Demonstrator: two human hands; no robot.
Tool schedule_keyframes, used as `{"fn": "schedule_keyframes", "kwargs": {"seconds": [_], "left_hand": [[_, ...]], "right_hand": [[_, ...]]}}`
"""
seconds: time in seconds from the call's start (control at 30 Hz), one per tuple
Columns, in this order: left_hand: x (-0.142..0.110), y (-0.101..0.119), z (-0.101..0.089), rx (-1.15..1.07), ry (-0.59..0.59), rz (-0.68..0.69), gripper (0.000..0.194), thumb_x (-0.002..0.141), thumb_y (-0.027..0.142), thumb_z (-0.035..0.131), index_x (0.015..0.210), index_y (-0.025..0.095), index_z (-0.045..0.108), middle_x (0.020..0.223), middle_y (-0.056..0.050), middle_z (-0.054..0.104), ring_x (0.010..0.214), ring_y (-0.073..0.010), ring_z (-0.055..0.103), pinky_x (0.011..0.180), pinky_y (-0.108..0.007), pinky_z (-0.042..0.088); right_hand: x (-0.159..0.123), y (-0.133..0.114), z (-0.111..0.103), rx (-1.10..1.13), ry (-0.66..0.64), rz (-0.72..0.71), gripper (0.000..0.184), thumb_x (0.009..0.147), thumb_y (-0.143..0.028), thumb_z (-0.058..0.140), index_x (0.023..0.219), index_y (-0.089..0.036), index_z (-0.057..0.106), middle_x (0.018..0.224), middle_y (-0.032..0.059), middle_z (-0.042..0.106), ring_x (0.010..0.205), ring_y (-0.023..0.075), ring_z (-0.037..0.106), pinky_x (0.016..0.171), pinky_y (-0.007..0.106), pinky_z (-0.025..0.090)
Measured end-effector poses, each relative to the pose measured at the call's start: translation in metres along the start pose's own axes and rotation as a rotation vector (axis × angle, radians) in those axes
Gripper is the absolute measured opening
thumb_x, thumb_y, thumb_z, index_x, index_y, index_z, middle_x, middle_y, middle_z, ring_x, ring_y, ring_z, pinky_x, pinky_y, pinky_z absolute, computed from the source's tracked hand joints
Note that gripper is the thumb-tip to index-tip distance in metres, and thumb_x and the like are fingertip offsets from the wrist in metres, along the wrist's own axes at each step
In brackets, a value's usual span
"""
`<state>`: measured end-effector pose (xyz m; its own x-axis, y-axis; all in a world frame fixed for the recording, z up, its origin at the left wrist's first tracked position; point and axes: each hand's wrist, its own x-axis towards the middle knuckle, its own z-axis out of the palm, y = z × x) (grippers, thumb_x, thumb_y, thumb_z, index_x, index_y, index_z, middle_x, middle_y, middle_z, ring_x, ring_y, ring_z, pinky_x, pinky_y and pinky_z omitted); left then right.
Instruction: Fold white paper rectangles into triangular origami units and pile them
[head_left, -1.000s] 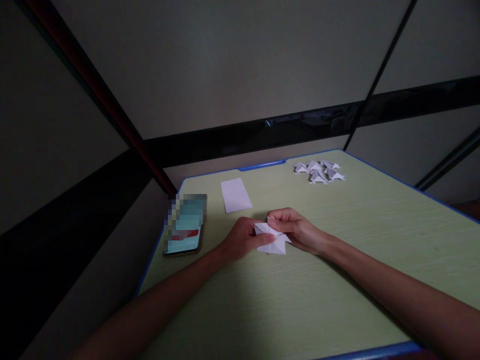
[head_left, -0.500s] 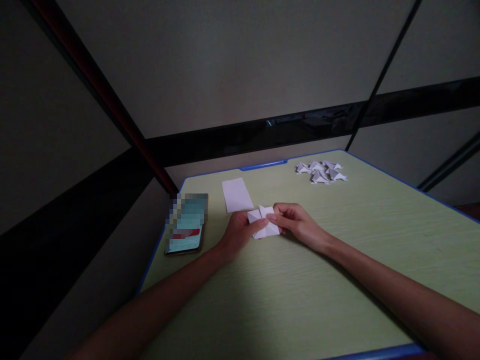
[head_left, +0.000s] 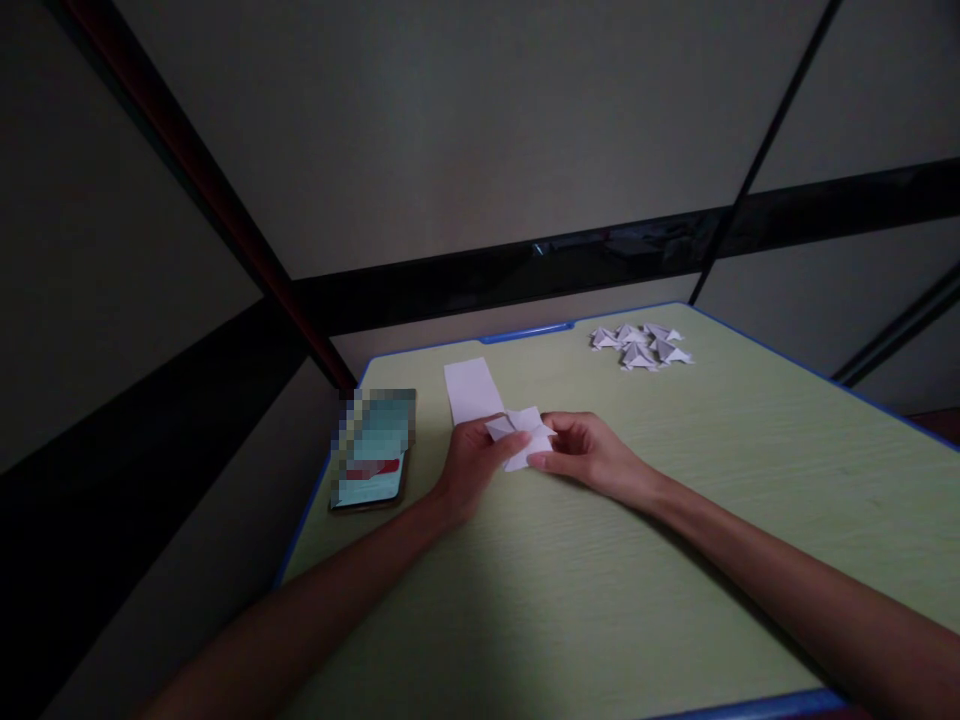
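Note:
A small piece of folded white paper (head_left: 531,424) is held between my two hands above the table, with pointed flaps sticking out at its sides. My left hand (head_left: 475,460) pinches it from the left, thumb lying across the front. From the right, my right hand (head_left: 589,450) grips its lower right edge between thumb and curled fingers. Just behind my left hand lies a flat sheet of white paper (head_left: 472,388), its near edge partly covered by that hand.
A phone (head_left: 375,450) with a lit screen lies at the table's left edge. Several folded paper figures (head_left: 637,354) sit grouped at the back right. The green table (head_left: 720,560) has a blue rim and stands against a panelled wall (head_left: 480,130).
The folded paper has tilted and shifted slightly left, and a point now shows at its right. My right thumb has moved from its middle down to the lower right edge.

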<state>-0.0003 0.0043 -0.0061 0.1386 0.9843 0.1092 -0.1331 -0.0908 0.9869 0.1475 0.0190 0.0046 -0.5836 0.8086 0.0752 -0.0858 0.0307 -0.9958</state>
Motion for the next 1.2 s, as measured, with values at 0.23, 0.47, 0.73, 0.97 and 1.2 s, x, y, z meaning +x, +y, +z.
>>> {"fn": "schedule_keyframes", "kwargs": {"seconds": [0.23, 0.47, 0.73, 0.97, 1.2], "left_hand": [[0.001, 0.003, 0.001, 0.080, 0.080, 0.001, 0.017, 0.060, 0.027, 0.062, 0.063, 0.011, 0.057, 0.055, 0.002, 0.052, 0.053, -0.0084, 0.044, 0.051, -0.020, 0.033], [0.001, 0.004, 0.002, 0.176, -0.003, -0.046, 0.013, 0.057, 0.022, 0.061, 0.054, 0.011, 0.055, 0.050, 0.003, 0.049, 0.050, -0.0078, 0.041, 0.048, -0.020, 0.030], [0.004, -0.002, -0.003, -0.018, 0.073, -0.060, 0.012, 0.057, 0.021, 0.061, 0.056, 0.012, 0.054, 0.050, 0.003, 0.048, 0.052, -0.0088, 0.044, 0.052, -0.021, 0.032], [0.005, 0.001, -0.004, -0.047, 0.032, -0.115, 0.011, 0.055, 0.021, 0.059, 0.055, 0.012, 0.054, 0.048, 0.002, 0.048, 0.050, -0.0093, 0.043, 0.051, -0.022, 0.032], [0.006, 0.001, -0.004, -0.053, -0.049, -0.146, 0.011, 0.056, 0.021, 0.058, 0.055, 0.011, 0.055, 0.048, 0.001, 0.050, 0.047, -0.0086, 0.043, 0.048, -0.021, 0.030]], "right_hand": [[0.002, -0.001, 0.000, 0.038, 0.202, -0.102, 0.025, 0.059, -0.033, 0.065, 0.062, -0.014, 0.048, 0.055, -0.0040, 0.048, 0.051, 0.0067, 0.042, 0.049, 0.021, 0.031], [0.000, -0.002, -0.002, -0.023, 0.211, -0.137, 0.021, 0.065, -0.032, 0.060, 0.073, -0.014, 0.052, 0.058, -0.0020, 0.050, 0.052, 0.0074, 0.045, 0.049, 0.022, 0.035], [0.000, 0.003, -0.002, -0.079, 0.201, -0.345, 0.027, 0.060, -0.017, 0.065, 0.079, -0.018, 0.045, 0.079, 0.0015, 0.054, 0.065, 0.0092, 0.051, 0.058, 0.024, 0.041], [-0.001, -0.001, -0.005, -0.124, 0.131, -0.426, 0.015, 0.066, -0.016, 0.060, 0.080, -0.017, 0.056, 0.090, 0.0062, 0.054, 0.080, 0.0139, 0.052, 0.069, 0.029, 0.043], [-0.001, -0.001, -0.010, -0.195, 0.144, -0.430, 0.006, 0.067, -0.014, 0.059, 0.071, -0.018, 0.063, 0.080, 0.0051, 0.057, 0.073, 0.0129, 0.054, 0.063, 0.028, 0.043]]}}
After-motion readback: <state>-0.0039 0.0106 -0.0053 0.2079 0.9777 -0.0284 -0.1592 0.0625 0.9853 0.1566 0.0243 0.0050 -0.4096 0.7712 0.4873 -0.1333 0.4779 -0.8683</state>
